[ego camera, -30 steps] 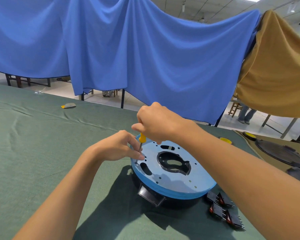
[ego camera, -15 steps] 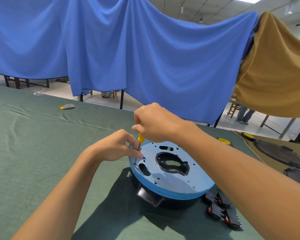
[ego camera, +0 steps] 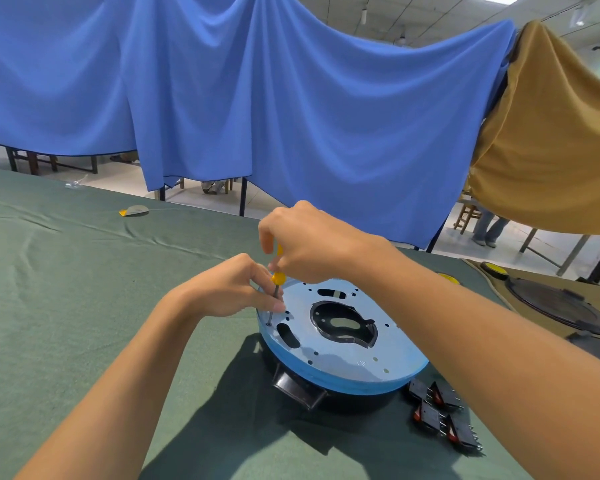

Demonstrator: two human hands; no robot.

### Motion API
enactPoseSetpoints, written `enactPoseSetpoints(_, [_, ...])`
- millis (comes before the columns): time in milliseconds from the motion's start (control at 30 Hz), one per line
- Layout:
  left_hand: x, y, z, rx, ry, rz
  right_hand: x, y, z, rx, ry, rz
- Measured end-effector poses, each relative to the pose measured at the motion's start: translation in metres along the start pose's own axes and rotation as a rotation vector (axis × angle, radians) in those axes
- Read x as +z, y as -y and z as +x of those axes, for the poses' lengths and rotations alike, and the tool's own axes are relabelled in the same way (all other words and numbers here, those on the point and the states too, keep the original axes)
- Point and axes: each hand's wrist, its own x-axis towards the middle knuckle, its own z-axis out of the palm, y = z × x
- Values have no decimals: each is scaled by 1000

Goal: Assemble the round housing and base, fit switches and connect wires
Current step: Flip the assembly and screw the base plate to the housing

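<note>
Head view, and nearest us a cluster of black switches with red rockers lies on the green cloth, just beside the round black housing. On top of that sits the blue plate — holes and a big cutout facing up. At its left rim the screwdriver stands upright, tip at a hole: left hand pinches the metal shaft low down, right hand wraps the yellow handle from above. Farther off — a blue curtain hangs across the back.
</note>
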Motion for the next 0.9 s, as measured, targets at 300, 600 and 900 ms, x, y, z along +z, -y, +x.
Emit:
enactPoseSetpoints(300, [1,-2,-1,-5,-57,-5,0,-9,2,55,-3,12])
enactPoseSetpoints(600, [4,-3,-1,-40,-27,5,-3,-8,3,16,-5,29])
enactPoseSetpoints(900, [3,2,-1,19,-34,-30,-1,-9,7,10,23,7])
